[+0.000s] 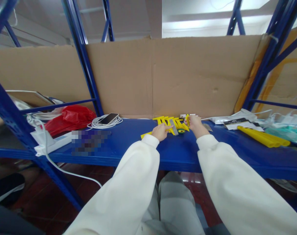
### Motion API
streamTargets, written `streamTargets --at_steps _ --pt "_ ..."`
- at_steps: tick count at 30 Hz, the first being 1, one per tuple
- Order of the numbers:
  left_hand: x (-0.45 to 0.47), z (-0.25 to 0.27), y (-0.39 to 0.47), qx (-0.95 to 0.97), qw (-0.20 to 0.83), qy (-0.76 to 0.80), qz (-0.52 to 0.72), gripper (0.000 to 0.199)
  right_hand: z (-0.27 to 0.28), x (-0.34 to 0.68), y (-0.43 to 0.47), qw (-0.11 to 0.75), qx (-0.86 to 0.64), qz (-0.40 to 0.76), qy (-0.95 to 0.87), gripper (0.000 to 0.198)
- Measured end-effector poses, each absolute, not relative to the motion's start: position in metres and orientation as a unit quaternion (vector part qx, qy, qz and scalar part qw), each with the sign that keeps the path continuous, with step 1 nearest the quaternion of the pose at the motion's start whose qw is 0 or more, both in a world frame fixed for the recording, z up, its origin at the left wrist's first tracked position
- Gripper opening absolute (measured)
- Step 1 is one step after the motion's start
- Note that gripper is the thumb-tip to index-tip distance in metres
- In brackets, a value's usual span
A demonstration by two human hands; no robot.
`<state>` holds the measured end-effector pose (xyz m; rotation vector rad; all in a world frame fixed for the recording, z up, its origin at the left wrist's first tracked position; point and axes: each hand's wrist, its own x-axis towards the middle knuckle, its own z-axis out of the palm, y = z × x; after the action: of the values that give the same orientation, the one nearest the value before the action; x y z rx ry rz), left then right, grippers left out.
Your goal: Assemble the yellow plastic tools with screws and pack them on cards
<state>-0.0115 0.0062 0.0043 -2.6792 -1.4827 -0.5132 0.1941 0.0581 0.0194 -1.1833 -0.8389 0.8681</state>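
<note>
My left hand [160,131] is closed around the yellow handle of a scraper [173,127]. Its flat grey blade stands out to the right of my fingers, and the handle's other end shows to the left of my hand. Several yellow T-shaped pieces [160,119] lie in a row just beyond, by the cardboard. My right hand [194,122] pinches a small yellow piece [187,120], partly hidden by the fingers. Between my hands lies a small green-and-black object [181,131] whose kind I cannot make out. A thin grey plate [207,127] rests beside my right wrist.
A cardboard sheet [187,75] walls off the back of the blue shelf [133,143]. To the left are a phone [109,118] on a coiled white cable [95,122], a red bag [72,118] and a white power strip [57,143]. Yellow tubes [263,137] lie to the right.
</note>
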Motion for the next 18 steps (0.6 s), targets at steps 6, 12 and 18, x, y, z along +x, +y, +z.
streamTargets --at_steps 6,12,18 --pt "-0.012 0.007 0.004 -0.859 0.022 -0.487 -0.156 0.046 0.017 0.172 0.046 0.685 -0.422 0.481 -0.349 0.025" --pt "-0.012 0.005 0.007 -0.86 0.019 -0.483 -0.161 0.045 0.02 0.171 0.025 0.64 -0.383 0.539 -0.392 0.022" --pt "-0.012 0.004 0.008 -0.859 0.018 -0.484 -0.168 0.045 0.018 0.17 0.023 0.618 -0.46 0.48 -0.42 0.02"
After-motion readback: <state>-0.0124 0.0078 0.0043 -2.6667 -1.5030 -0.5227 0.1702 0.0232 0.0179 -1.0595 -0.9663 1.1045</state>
